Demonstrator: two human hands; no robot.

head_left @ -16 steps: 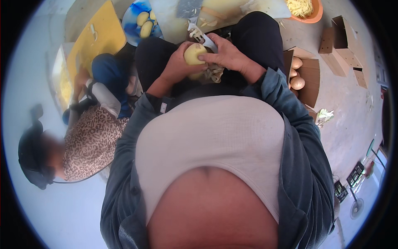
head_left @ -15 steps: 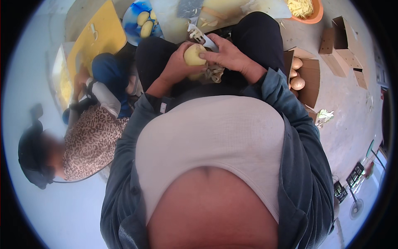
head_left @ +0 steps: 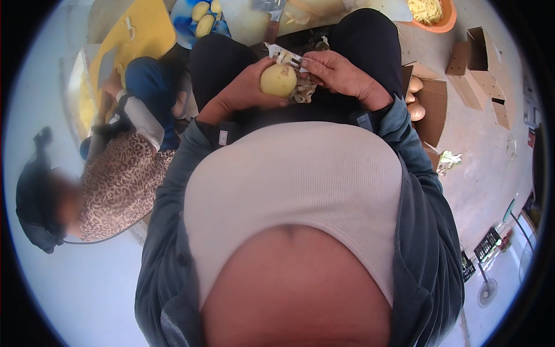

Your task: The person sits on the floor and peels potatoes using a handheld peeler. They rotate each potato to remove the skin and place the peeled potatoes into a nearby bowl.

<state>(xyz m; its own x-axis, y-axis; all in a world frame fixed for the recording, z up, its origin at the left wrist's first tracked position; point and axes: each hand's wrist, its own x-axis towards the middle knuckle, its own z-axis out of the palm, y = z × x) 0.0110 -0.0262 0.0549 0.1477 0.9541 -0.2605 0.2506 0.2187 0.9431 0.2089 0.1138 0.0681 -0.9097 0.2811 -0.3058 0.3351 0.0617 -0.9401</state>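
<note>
The left hand (head_left: pixel 240 92) is closed around a pale yellow, mostly peeled potato (head_left: pixel 278 80), cupping it from below and from the left, with the fingers wrapped behind it. The potato sits above the person's lap, between the 2 dark-trousered thighs, and touches the left palm. The right hand (head_left: pixel 341 75) is closed on a peeler (head_left: pixel 286 58) with a light metal head; the head lies against the upper right side of the potato, and the right thumb rests close to the blade. A clump of brownish peelings (head_left: pixel 302 92) hangs just below the right hand, beside the potato. Ahead of the knees stands a blue bowl (head_left: pixel 184 28) holding 3 peeled potatoes, and next to it a yellow cutting board (head_left: pixel 139 34). An orange bowl (head_left: pixel 445 20) with pale cut strips sits at the upper right. A brown cardboard box (head_left: pixel 432 113) to the right of the right forearm holds several unpeeled potatoes; further flattened cardboard (head_left: pixel 477 63) lies beyond it on the concrete floor. Another person (head_left: pixel 118 179) in a leopard-print top and blue trousers sits at the left, near the cutting board
</note>
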